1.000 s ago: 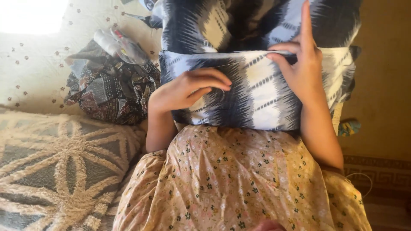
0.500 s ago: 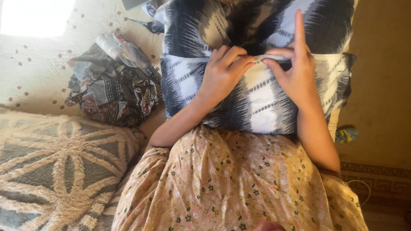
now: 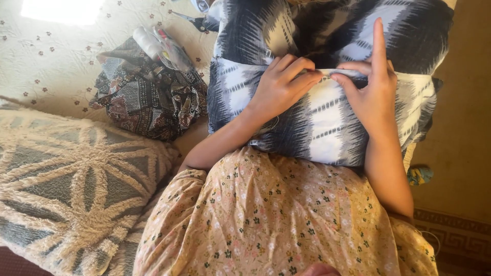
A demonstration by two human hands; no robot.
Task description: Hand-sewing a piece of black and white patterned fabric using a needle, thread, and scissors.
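Observation:
A dark blue and white patterned pillow (image 3: pixel 327 128) lies across my lap, over a beige floral dress (image 3: pixel 276 220). My left hand (image 3: pixel 284 84) rests on the pillow's upper middle, fingers curled and pinching the folded fabric edge. My right hand (image 3: pixel 371 89) meets it from the right, thumb and fingers pinching the same edge (image 3: pixel 327 74), with the index finger pointing straight up. A thin thread may run between the hands, but it is too fine to tell.
A crumpled dark patterned cloth (image 3: pixel 151 99) with a white bottle (image 3: pixel 148 43) lies on the cream quilted bedcover (image 3: pixel 51 56) at left. Scissors (image 3: pixel 197 20) lie near the top. A tufted grey and cream cushion (image 3: pixel 76 184) sits at lower left. Brown floor (image 3: pixel 460 128) is on the right.
My left hand has moved up and right along the pillow to meet my right hand at the folded edge. The right hand stays in place, index finger still raised.

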